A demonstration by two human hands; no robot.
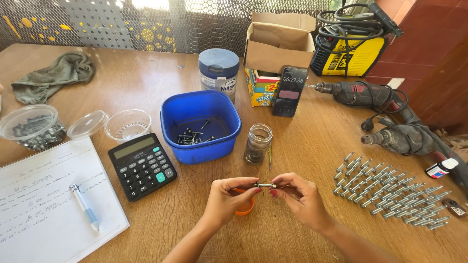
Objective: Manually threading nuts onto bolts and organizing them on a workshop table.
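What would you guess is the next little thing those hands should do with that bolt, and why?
Probably lay the bolt down at the near edge of the rows of bolts on the right. The left hand and right hand pinch it by its ends above the table, and the pieces laid out there look alike.

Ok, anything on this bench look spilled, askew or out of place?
Nothing spilled. One loose bolt lies alone beside the glass jar, apart from the neat rows of bolts. Both hands hold one bolt over an orange lid.
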